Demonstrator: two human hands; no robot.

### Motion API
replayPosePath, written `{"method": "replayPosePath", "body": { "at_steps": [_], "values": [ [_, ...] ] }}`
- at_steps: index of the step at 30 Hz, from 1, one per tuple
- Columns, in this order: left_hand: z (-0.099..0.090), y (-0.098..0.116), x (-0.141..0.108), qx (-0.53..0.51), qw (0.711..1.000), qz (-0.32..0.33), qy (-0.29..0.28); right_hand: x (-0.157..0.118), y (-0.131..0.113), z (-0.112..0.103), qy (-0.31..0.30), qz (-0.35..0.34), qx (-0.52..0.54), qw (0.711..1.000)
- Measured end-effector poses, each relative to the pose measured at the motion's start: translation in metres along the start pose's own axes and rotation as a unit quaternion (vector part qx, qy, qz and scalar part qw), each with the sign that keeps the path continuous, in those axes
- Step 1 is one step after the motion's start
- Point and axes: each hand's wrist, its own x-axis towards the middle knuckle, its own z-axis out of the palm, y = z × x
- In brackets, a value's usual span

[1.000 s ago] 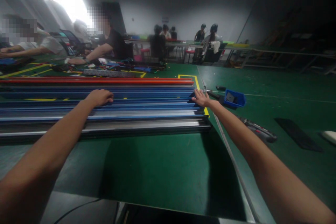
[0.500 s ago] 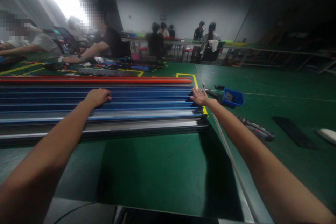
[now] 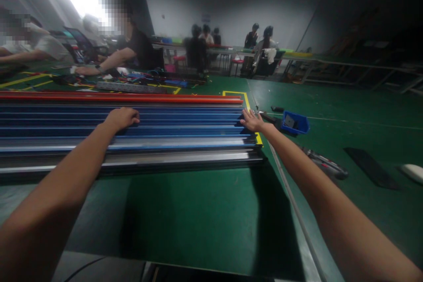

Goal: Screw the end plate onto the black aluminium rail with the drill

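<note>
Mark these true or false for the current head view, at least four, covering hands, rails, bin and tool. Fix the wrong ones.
1. The left hand is over the blue rails. True.
2. The right hand is inside the blue bin. False: the right hand is at the blue rails' right ends, fingers spread.
3. The red rail lies beyond the blue rails. True.
4. The blue bin is left of the rails. False: the blue bin is to their right.
</note>
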Motion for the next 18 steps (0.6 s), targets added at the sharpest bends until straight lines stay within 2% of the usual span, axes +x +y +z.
{"method": "replayPosePath", "body": {
  "at_steps": [8,12,18],
  "values": [
    [-0.005,0.006,-0.002,0.033,0.998,0.007,0.055,0.005,0.003,0.002,0.0,-0.002,-0.002,1.0],
    [-0.005,0.003,0.005,0.039,0.999,0.031,0.02,0.006,0.002,0.002,0.004,-0.004,0.0,1.0],
    [-0.005,-0.004,0.013,0.048,0.998,0.02,-0.025,0.006,0.0,-0.001,0.006,0.001,0.006,1.0]
  ]
}}
